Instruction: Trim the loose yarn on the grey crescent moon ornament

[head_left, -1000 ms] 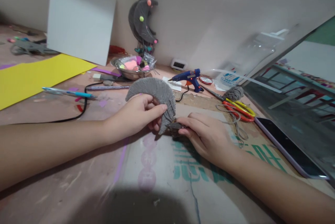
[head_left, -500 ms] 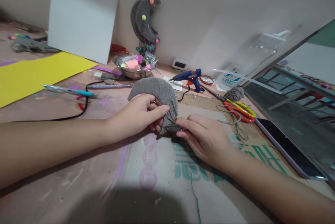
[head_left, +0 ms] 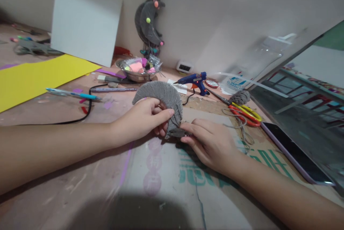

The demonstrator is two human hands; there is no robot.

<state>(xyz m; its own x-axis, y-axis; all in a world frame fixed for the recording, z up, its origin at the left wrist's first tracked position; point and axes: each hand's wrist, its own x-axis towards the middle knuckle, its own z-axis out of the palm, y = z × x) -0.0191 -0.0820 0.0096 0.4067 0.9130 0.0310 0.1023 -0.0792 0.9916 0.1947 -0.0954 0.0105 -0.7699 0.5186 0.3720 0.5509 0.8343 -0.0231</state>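
Observation:
A crescent moon shape (head_left: 162,92) wrapped in grey yarn is held over the middle of the table. My left hand (head_left: 152,115) grips it from its inner curve, thumb on the front face and fingers partly hidden behind. At the crescent's lower tip, my right hand (head_left: 208,138) pinches a small bunch of grey yarn (head_left: 178,132) between thumb and forefinger. How that yarn joins the tip is hard to make out. Under both hands lies a printed cardboard sheet (head_left: 172,190).
Beyond my hands lie a blue glue gun (head_left: 195,79), scissors (head_left: 248,115), a grey yarn ball (head_left: 240,96) and a metal bowl (head_left: 138,75) of craft bits. A phone (head_left: 294,151) rests at right, pens (head_left: 72,94) and yellow sheet (head_left: 40,76) at left. A decorated moon (head_left: 149,20) hangs behind.
Both hands keep their hold on the crescent and the yarn, with the tip shifted very slightly right. The camera view has moved a little.

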